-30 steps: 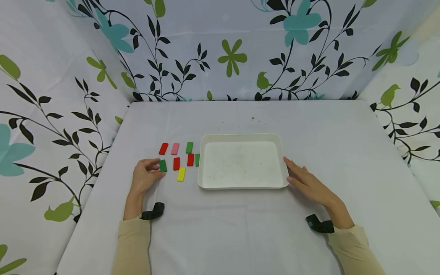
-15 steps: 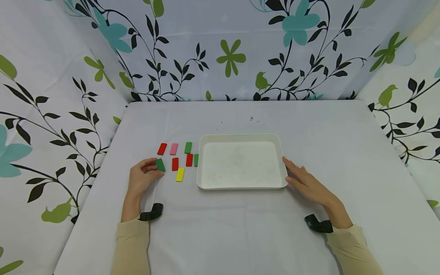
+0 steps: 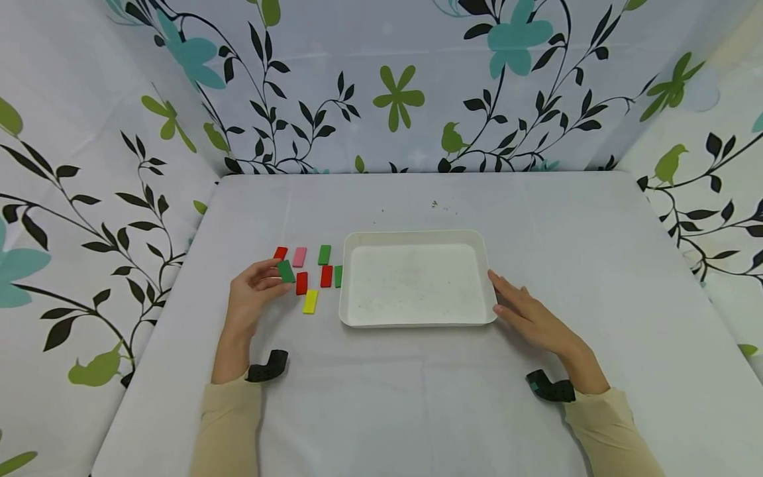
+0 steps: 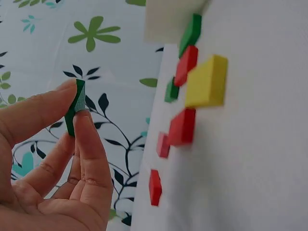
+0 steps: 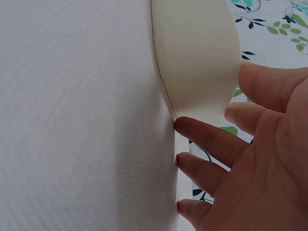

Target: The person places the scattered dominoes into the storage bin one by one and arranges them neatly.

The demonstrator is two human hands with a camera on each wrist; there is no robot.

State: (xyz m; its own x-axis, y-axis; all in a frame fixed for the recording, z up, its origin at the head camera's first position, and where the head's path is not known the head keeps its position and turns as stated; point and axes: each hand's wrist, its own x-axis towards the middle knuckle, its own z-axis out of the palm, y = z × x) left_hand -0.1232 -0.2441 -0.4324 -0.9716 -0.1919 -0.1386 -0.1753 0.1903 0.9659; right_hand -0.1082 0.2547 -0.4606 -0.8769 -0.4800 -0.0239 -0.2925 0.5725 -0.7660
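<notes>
Between thumb and fingertips, my left hand [image 3: 244, 308] pinches a small green block [image 3: 286, 271]. In the left wrist view this green block [image 4: 80, 98] is held up off the table, tilted. Just beyond it lies a red block [image 3: 280, 252], partly hidden by the fingers. A pink block [image 3: 299, 257] and another red block [image 3: 301, 283] lie close to its right. My right hand [image 3: 536, 321] touches the right edge of a shallow white tray [image 3: 417, 324] with extended fingers. In the right wrist view, thumb and fingertips meet the tray wall [image 5: 202, 57].
A yellow block [image 3: 310, 302], a third red block [image 3: 326, 276] and two green blocks [image 3: 324, 254] lie left of the tray; one green block [image 3: 338, 276] is against its left side. Patterned curtains [image 3: 334, 66] enclose the white-covered table [image 3: 417, 397].
My left hand has raised the green block and carried it slightly forward and right, now partly covering the far red block. My right hand stays at the tray's edge.
</notes>
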